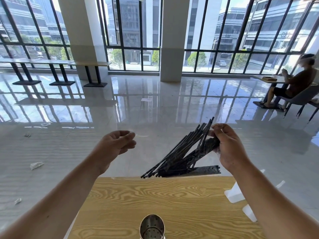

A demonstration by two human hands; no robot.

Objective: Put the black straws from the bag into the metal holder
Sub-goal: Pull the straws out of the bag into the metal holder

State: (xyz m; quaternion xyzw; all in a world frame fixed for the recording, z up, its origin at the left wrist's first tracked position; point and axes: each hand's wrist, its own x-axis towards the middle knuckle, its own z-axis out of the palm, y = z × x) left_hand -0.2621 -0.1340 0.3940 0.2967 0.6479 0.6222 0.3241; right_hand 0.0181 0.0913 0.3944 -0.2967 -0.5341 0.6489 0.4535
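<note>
Here the right hand (229,145), at three o'clock, pinches the fanned black straws (183,152) in their clear bag (207,169), tilted, probably to slide them out. The left hand (115,145) hovers open and empty at nine. The metal holder (151,227) waits on the tabletop (120,204) at six.

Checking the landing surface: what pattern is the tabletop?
Yellow-tan swirling wood grain on the tabletop, clearest in the head view.
</note>
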